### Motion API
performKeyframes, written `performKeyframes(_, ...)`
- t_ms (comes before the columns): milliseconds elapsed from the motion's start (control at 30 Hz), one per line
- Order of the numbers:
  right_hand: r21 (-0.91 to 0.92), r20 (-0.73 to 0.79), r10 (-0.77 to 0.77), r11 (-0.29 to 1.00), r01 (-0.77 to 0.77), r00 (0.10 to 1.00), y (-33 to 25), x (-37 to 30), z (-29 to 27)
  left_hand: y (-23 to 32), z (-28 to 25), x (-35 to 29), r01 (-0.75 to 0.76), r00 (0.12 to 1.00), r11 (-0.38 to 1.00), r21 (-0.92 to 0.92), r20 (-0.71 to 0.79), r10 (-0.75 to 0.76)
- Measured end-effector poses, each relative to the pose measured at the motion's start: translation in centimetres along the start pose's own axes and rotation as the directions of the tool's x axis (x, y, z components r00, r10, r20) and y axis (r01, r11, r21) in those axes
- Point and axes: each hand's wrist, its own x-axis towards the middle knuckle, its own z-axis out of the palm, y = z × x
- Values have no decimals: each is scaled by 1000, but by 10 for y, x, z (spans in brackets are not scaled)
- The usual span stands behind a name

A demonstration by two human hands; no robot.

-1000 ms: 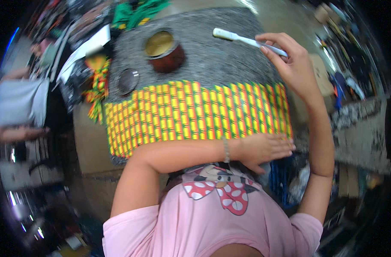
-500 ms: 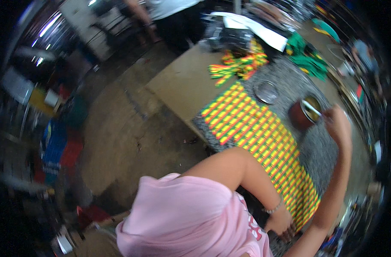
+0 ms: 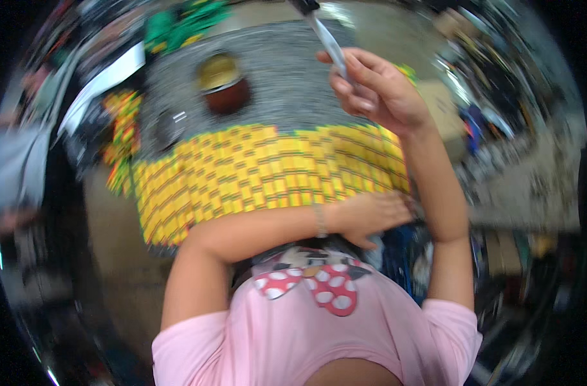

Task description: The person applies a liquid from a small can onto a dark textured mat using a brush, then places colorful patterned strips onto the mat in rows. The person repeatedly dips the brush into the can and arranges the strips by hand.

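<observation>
The white-handled brush [image 3: 332, 46] is pinched between thumb and fingers of the right hand [image 3: 382, 93], right of the brown pot [image 3: 228, 98]. The left hand [image 3: 370, 215] is laid, fingers extended, by the yellow strips [image 3: 261, 167].

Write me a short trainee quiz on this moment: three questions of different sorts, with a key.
1. Which hand holds the white-handled tool?
2. True or false: the tool's dark end is inside the red-brown pot.
3. Pick one. The left hand is nearest which end of the yellow patterned strips: (a) picture-left, (b) picture-right?

Key:
1. The right hand.
2. False; it points away, at the picture's top edge.
3. b
</observation>
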Motion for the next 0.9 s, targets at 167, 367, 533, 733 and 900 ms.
performKeyframes(167, -629, -495, -189, 751, -199, 848, -20, -121, -20, 7, -25, 10, 52, 980, 997, 51, 187, -61)
performKeyframes(367, -858, -512, -157, 53, -510, 845, 12, -208, -12, 11, -29, 13, 61, 963, 987, 150, 250, -98)
performKeyframes(533, -860, -459, -273, -103, -500, 846, 38, -191, -50, 9, -25, 10, 56, 972, 989, 139, 218, -86)
performKeyframes(733, -884, -424, -505, 50, -464, 752, 49, -117, -99, 11, -28, 14, 60, 963, 986, 154, 249, -98)
performKeyframes(900, -726, -657, -401, 566, -391, 638, 44, -123, -86, 14, -37, 20, 82, 951, 989, 121, 287, -114)
